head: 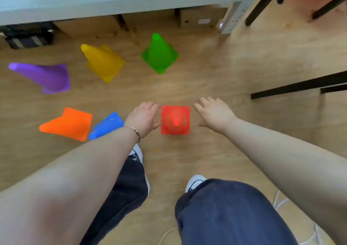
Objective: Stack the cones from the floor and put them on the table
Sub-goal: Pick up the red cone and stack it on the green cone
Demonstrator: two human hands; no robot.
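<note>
Fingers spread on both sides, holding nothing — my left hand (145,118) just touches the red cone's (175,120) base edge, my right hand (213,113) sits just beside it, apart. Cone stands upright on the floor (216,72), lower centre of frame. Looks like light, thin, flexible plastic, probably slick — best pinched low on the taper. Five more cones wait left and above; table (112,4) along top.

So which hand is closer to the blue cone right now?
Left. The left hand hovers just right of the blue cone, its wrist crossing the cone's edge in view. The right hand is farther off, beyond the red cone that stands between both hands.
</note>
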